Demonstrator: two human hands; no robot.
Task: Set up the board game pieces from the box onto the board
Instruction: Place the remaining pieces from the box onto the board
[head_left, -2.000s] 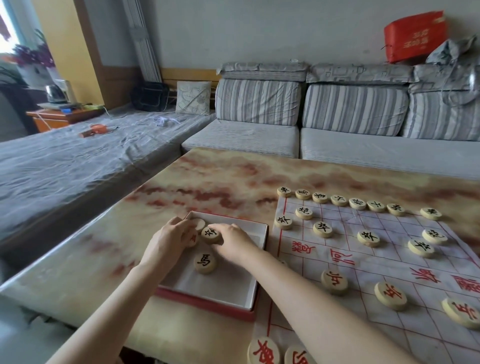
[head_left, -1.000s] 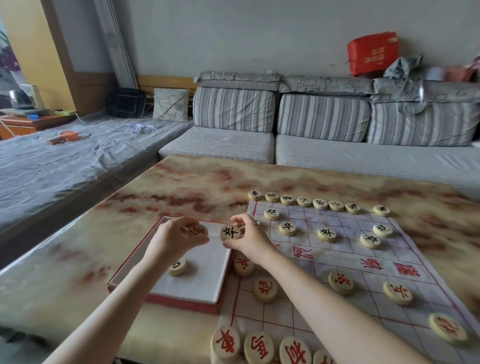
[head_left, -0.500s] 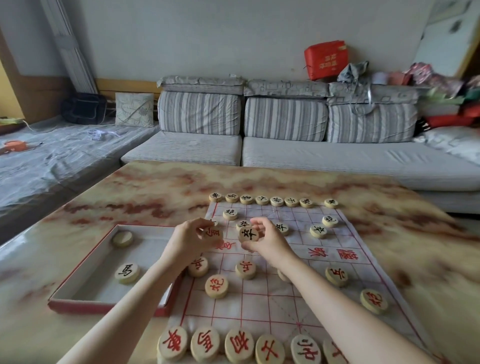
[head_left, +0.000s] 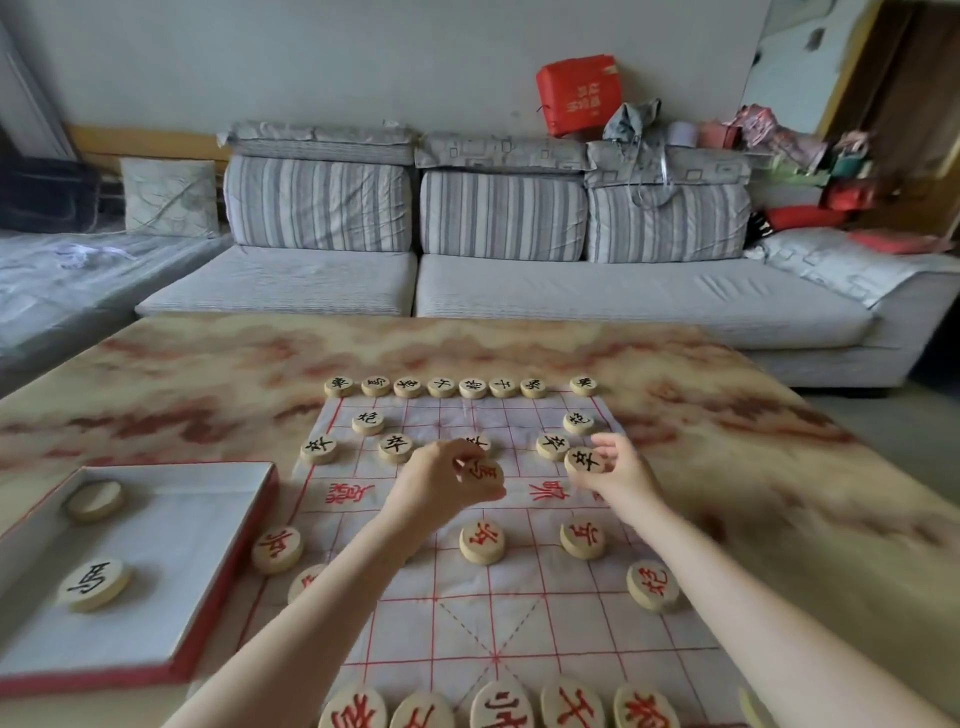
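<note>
pieces (head_left: 481, 542) — pale wood | board (head_left: 519, 613) — creased cloth | table (head_left: 208, 364) — glossy marbled

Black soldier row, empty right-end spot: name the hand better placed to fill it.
Right. The right hand pinches a black soldier piece close beside that spot; the left hand holds a red-lettered piece at mid-board.

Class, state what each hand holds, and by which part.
The left hand pinches a red-marked piece by its rim; the right hand pinches a black-marked piece by its rim.
</note>
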